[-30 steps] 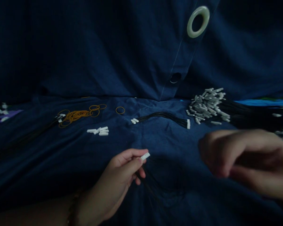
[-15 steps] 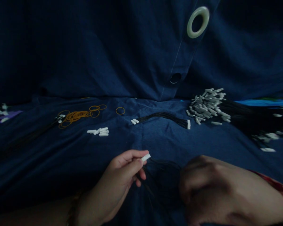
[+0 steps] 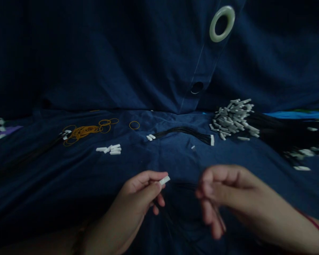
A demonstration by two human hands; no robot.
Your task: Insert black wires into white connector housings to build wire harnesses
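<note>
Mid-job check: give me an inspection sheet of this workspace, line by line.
Surface: dark blue cloth, wrinkled.
Job's things: white connector between left-hand fingers; loose white pieces lie grouped.
Clutter: heaped orange bands; small pale scrap.
Grippers: left hand pinching; right hand curled, contents unclear.
Cables: short black bundle, white-tipped both ends; clustered white ends top a larger bundle, right.
Surroundings: blue curtain with pale ring; other people, nothing seen.
</note>
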